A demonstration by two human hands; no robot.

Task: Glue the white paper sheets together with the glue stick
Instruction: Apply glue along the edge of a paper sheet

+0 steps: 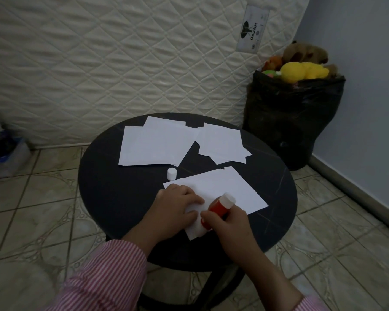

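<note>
At lower centre the left hand [177,205] presses flat, fingers spread, on a white paper sheet [220,191]; the right hand [228,223] is clamped around the red glue stick [218,206], tilted over that sheet. The round black table [112,198] stands on tiled floor [32,209]; a quilted mattress [99,63] fills the upper left.

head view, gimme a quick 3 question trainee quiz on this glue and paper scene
1. True or false: the cap is on the glue stick.
2. Which hand holds the glue stick? A left hand B right hand C neither
3. Fill in: the left hand presses on the near ____.

Key: 1 false, the cap stands apart on the black table. 2 B. 3 paper sheet; more paper sheets lie at the far side.
</note>
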